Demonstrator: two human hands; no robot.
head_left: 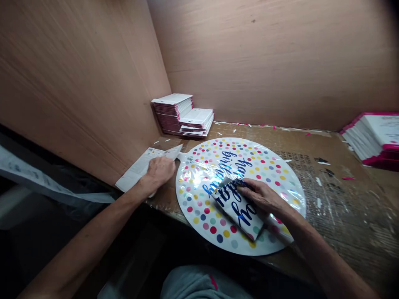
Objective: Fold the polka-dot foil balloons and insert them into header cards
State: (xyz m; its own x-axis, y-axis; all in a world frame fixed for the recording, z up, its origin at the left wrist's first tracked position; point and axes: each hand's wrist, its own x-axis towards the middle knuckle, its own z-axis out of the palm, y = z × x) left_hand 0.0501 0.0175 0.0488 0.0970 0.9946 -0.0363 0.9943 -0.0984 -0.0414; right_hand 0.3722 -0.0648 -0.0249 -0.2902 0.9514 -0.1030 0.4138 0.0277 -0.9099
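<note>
Two hands, one foil balloon, on a cardboard-covered surface (327, 195).
Left corner: flat packets (172, 109), pink-edged, stacked against a wooden panel (93, 83).
Left hand (159, 172): fingers curled narrow over a printed card (136, 171), beside the balloon's neck.
Foil balloon (202, 220): round, dotted, lying flat mid-surface, one side folded over.
Right hand (261, 197): fingers spread wide, pressing on the fold; even, flat pressure suits a straight crease.
Far right: pink-edged stack (372, 137).

Veneered wooden panels (264, 62) meet in a corner behind a desk (346, 207) topped with scuffed, taped cardboard
</note>
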